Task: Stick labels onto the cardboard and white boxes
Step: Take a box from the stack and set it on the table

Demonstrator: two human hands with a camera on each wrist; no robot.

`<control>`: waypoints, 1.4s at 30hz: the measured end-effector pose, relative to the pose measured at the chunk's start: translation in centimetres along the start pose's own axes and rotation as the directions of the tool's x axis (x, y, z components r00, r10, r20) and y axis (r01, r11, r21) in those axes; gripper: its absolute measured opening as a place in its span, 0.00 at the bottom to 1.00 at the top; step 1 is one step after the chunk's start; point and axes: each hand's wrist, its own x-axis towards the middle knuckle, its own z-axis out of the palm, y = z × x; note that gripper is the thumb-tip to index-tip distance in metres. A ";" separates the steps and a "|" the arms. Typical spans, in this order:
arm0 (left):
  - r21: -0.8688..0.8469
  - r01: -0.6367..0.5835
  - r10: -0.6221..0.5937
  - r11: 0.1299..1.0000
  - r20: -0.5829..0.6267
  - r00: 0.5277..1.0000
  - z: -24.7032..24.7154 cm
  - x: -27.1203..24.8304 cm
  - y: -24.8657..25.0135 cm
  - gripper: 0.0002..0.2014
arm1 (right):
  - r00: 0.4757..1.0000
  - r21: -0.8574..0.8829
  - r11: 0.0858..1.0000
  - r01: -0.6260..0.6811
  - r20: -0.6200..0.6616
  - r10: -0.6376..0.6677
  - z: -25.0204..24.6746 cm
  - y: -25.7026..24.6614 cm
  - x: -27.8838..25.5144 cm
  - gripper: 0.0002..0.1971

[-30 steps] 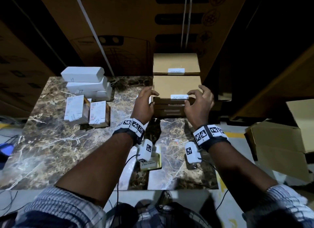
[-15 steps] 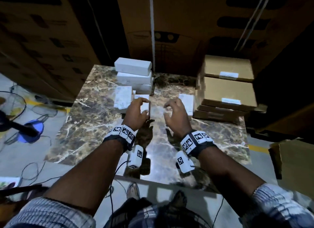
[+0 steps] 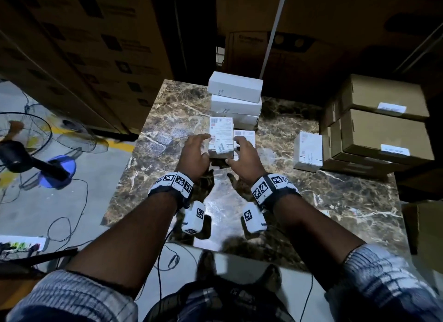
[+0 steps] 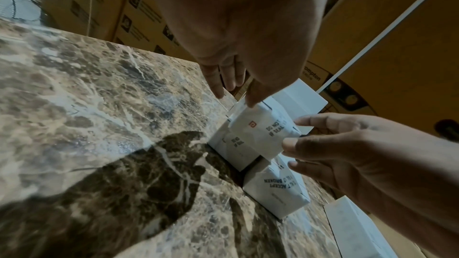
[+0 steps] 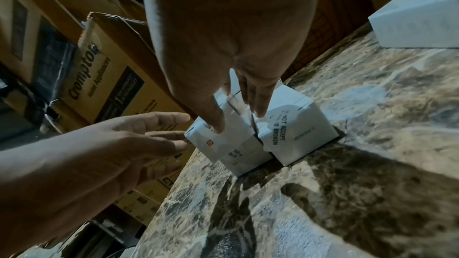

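A small white printed box (image 3: 221,134) sits tilted on top of another one, in the middle of the marble table (image 3: 335,201). My right hand (image 3: 233,151) pinches its near right corner, thumb on the end face (image 5: 223,144) and fingers on the side. My left hand (image 3: 206,145) touches its left side with straight fingers, thumb on the top edge (image 4: 258,134). A second small white box (image 3: 247,135) stands right beside it. On the right are stacked cardboard boxes (image 3: 383,134), each with a white label (image 3: 394,150).
Long white boxes (image 3: 235,86) are stacked just behind the hands. Another small white box (image 3: 308,151) stands against the cardboard stack. Large cartons (image 3: 96,46) wall the back and left. A floor fan (image 3: 24,139) and cables lie left of the table.
Both hands left the labelled cardboard box on the right and moved left to the small white boxes. They now hold the top one, which is tilted up.
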 end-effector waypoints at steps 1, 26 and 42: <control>-0.009 -0.001 0.001 1.000 0.032 0.999 0.0 0.2 -0.3 0.28 | 1.000 0.008 1.000 -0.005 -0.008 0.005 0.4 -0.1 0.1 0.33; -0.222 -0.155 0.175 0.963 0.075 0.982 4.1 -1.5 7.0 0.22 | 0.953 0.061 0.997 -0.036 -0.298 0.053 -5.9 1.6 -6.5 0.35; -0.119 -0.083 0.110 0.989 0.241 0.964 11.3 -6.9 10.3 0.17 | 0.970 0.040 0.981 -0.191 -0.143 0.195 -9.0 9.4 -14.1 0.38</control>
